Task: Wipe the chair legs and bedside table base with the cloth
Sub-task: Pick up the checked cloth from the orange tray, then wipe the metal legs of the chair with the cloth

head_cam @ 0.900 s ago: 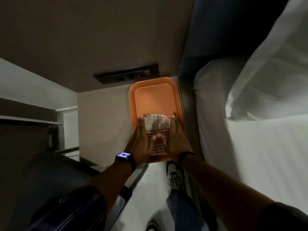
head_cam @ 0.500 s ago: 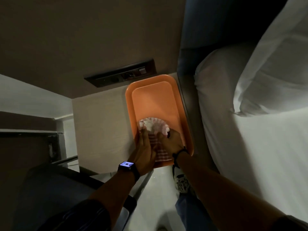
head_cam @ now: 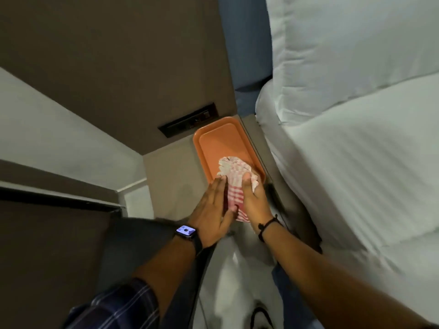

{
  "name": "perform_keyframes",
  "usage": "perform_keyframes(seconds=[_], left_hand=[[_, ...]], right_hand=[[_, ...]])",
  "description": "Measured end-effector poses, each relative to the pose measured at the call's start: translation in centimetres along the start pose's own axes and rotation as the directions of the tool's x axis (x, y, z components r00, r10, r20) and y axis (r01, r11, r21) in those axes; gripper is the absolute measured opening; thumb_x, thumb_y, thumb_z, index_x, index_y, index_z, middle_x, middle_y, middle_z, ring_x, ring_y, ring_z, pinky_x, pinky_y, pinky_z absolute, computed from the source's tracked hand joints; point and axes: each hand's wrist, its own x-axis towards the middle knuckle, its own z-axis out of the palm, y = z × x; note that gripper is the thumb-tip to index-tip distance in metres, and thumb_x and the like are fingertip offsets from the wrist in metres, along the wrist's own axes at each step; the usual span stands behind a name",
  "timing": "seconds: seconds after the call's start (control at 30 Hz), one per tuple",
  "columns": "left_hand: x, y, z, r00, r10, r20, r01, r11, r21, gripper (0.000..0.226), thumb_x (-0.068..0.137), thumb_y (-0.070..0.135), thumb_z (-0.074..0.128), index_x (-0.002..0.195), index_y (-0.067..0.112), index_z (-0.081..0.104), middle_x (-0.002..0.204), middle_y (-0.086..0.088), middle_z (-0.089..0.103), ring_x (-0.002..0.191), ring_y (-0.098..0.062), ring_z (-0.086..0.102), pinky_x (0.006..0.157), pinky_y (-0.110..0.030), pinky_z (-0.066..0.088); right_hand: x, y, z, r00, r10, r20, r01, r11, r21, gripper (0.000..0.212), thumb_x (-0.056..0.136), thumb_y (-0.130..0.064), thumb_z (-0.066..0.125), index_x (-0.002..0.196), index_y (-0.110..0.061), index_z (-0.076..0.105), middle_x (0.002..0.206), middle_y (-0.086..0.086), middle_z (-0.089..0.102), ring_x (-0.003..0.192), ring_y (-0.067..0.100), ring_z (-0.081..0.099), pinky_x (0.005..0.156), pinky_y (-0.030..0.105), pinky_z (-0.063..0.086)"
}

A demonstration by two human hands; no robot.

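Note:
A red-and-white striped cloth [head_cam: 234,184] lies folded on the near end of an orange tray [head_cam: 221,144], which rests on the beige bedside table top [head_cam: 169,181]. My left hand [head_cam: 212,214], with a watch on its wrist, lies flat with fingers together against the cloth's left edge. My right hand [head_cam: 254,201], a dark band on its wrist, has its fingers curled over the cloth's right side. The table's base is hidden below the top. A dark chair [head_cam: 133,252] sits at lower left; its legs are out of sight.
A white-sheeted bed [head_cam: 356,167] with a pillow [head_cam: 344,43] fills the right side, close to the table. A dark socket panel [head_cam: 187,121] is set in the brown wall behind the tray. Pale floor [head_cam: 237,281] and my shoe show between my arms.
The view has tilted and pulled back. Both hands have slid toward the tray's near end, with the cloth now bunched between them.

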Motion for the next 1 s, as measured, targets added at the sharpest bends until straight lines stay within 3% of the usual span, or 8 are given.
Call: perform_keyframes(seconds=[0.07, 0.17, 0.37, 0.53, 0.67, 0.83, 0.87, 1.0], left_hand=[[-4.7, 2.2, -1.4, 1.0, -0.016, -0.01, 0.016, 0.998, 0.065, 0.078, 0.099, 0.061, 0.028, 0.16, 0.022, -0.002, 0.171, -0.004, 0.002, 0.156, -0.015, -0.002, 0.127, -0.041, 0.006], [-11.9, 3.8, -1.4, 1.0, 0.017, 0.002, -0.017, 0.986, 0.167, 0.079, 0.099, 0.061, 0.033, 0.16, 0.017, 0.006, 0.169, -0.009, 0.01, 0.156, -0.021, 0.002, 0.127, -0.045, 0.007], [-24.5, 3.8, 4.5, 0.977, 0.06, 0.205, -0.147, 0.886, 0.441, 0.088, 0.097, 0.066, 0.029, 0.16, 0.009, 0.008, 0.169, -0.014, 0.009, 0.157, -0.026, 0.0, 0.126, -0.047, 0.008], [-31.7, 3.7, 10.7, 0.977, 0.036, 0.212, -0.147, 0.83, 0.538, 0.09, 0.096, 0.067, 0.028, 0.159, 0.007, 0.007, 0.168, -0.016, 0.007, 0.156, -0.029, 0.002, 0.127, -0.046, 0.008], [-36.6, 2.1, 16.2, 0.957, 0.049, 0.285, -0.225, 0.746, 0.627, 0.092, 0.095, 0.068, 0.026, 0.159, 0.005, 0.007, 0.168, -0.018, 0.01, 0.156, -0.031, 0.004, 0.126, -0.048, 0.011], [-41.0, -2.0, 23.4, 0.935, 0.024, 0.354, -0.286, 0.641, 0.712, 0.09, 0.094, 0.063, 0.03, 0.158, 0.003, 0.013, 0.167, -0.019, 0.012, 0.155, -0.034, 0.01, 0.124, -0.052, 0.019], [-41.6, -3.3, 24.9, 0.928, 0.016, 0.373, -0.305, 0.607, 0.734, 0.088, 0.093, 0.059, 0.033, 0.157, 0.002, 0.015, 0.166, -0.021, 0.015, 0.155, -0.035, 0.012, 0.124, -0.052, 0.019], [-43.7, -7.7, 28.6, 0.934, -0.007, 0.357, -0.315, 0.457, 0.832, 0.087, 0.085, 0.045, 0.04, 0.155, -0.002, 0.019, 0.164, -0.026, 0.019, 0.154, -0.038, 0.013, 0.125, -0.053, 0.015]], right_hand=[[-5.6, -0.7, -1.3, 1.0, -0.002, -0.014, 0.002, 0.999, 0.053, 0.06, 0.109, -0.062, 0.044, 0.151, -0.021, 0.056, 0.143, 0.003, 0.073, 0.132, 0.022, 0.071, 0.117, 0.049, 0.055], [-13.8, 0.5, -3.6, 0.997, 0.028, -0.079, -0.022, 0.997, 0.071, 0.06, 0.103, -0.067, 0.047, 0.148, -0.027, 0.054, 0.144, 0.002, 0.071, 0.135, 0.023, 0.069, 0.118, 0.056, 0.053], [-27.6, 8.9, -7.7, 0.988, 0.058, -0.145, -0.053, 0.998, 0.033, 0.041, 0.116, -0.041, 0.043, 0.149, -0.019, 0.054, 0.147, 0.005, 0.068, 0.137, 0.021, 0.066, 0.121, 0.052, 0.051], [-34.2, 20.1, -8.8, 0.987, 0.101, -0.126, -0.084, 0.988, 0.131, 0.035, 0.115, -0.038, 0.044, 0.146, -0.025, 0.055, 0.146, 0.001, 0.069, 0.136, 0.021, 0.067, 0.121, 0.052, 0.051], [-38.4, 29.0, -8.4, 0.986, 0.113, -0.125, -0.09, 0.98, 0.177, 0.027, 0.117, -0.028, 0.043, 0.134, -0.045, 0.054, 0.144, -0.009, 0.066, 0.139, 0.014, 0.063, 0.122, 0.04, 0.05], [-41.0, 41.1, -6.7, 0.992, 0.044, -0.117, -0.03, 0.993, 0.117, 0.034, 0.115, -0.031, 0.048, 0.14, -0.054, 0.049, 0.143, -0.036, 0.06, 0.131, -0.021, 0.056, 0.115, 0.011, 0.045], [-41.1, 43.7, -6.0, 0.994, 0.033, -0.107, -0.023, 0.995, 0.094, 0.037, 0.115, -0.033, 0.049, 0.145, -0.054, 0.047, 0.147, -0.035, 0.058, 0.133, -0.023, 0.053, 0.117, 0.011, 0.044], [-39.0, 54.1, -1.1, 0.995, -0.101, -0.024, 0.101, 0.995, 0.008, 0.049, 0.113, -0.049, 0.046, 0.16, -0.052, 0.035, 0.168, -0.024, 0.043, 0.156, 0.003, 0.042, 0.13, 0.043, 0.04]])
